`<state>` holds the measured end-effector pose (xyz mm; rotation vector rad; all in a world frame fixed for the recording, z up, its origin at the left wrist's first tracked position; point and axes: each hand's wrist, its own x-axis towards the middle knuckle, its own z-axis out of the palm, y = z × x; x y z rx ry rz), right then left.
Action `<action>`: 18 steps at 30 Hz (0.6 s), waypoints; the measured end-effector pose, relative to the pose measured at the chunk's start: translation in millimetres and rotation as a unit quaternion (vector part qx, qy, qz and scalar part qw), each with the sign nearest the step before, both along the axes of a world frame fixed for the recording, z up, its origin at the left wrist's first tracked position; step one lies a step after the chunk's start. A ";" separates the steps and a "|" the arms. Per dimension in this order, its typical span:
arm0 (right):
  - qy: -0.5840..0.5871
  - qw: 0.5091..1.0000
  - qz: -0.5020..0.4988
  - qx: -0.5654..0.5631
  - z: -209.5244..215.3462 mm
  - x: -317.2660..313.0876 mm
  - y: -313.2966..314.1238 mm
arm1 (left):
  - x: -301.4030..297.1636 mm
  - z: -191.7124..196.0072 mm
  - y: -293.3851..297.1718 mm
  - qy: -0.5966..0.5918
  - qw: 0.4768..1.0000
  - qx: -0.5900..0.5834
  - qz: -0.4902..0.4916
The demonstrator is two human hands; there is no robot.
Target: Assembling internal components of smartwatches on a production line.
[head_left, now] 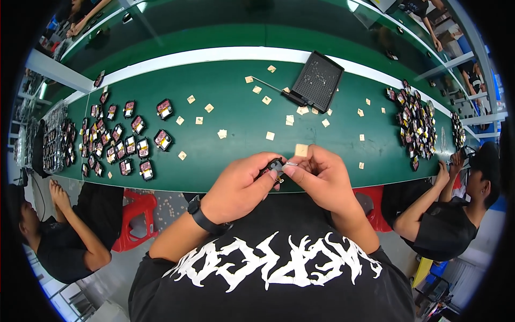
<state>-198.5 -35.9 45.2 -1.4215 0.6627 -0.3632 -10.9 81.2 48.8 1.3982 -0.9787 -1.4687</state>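
Near the table's front edge, my left hand (240, 185) is closed around a small black device housing (273, 167), and its fingers cover much of it. My right hand (323, 174) is just to the right, fingers pinched. A small beige square piece (301, 150) sticks up from those fingers. At the right thumb tip, against the housing, is a small shiny silvery piece (290, 163); its kind is too small to tell. Both hands meet at the housing. A black watch sits on my left wrist.
Several beige squares (270, 136) lie scattered over the green table (241, 102). A black tray (323, 80) with a thin metal-shafted tool (271, 86) beside it is at the back. Groups of black device units stand at left (130, 145) and right (416, 123). Two co-workers sit on either side.
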 end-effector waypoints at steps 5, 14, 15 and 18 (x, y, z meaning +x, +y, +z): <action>-0.050 0.990 -0.060 0.116 6.6 4.1 8.1 | -3.3 1.1 -3.8 -0.071 0.997 -0.039 -0.004; 0.033 0.996 -0.076 -0.016 -2.3 1.9 18.9 | -6.5 -4.5 -5.2 -0.130 0.986 -0.106 0.017; 0.035 0.996 -0.075 -0.016 -2.3 2.4 18.4 | -7.1 -5.4 -5.0 -0.130 0.982 -0.137 0.023; 0.036 0.993 -0.068 -0.092 0.5 5.3 16.0 | -1.6 -0.3 -5.2 -0.113 0.987 -0.110 -0.023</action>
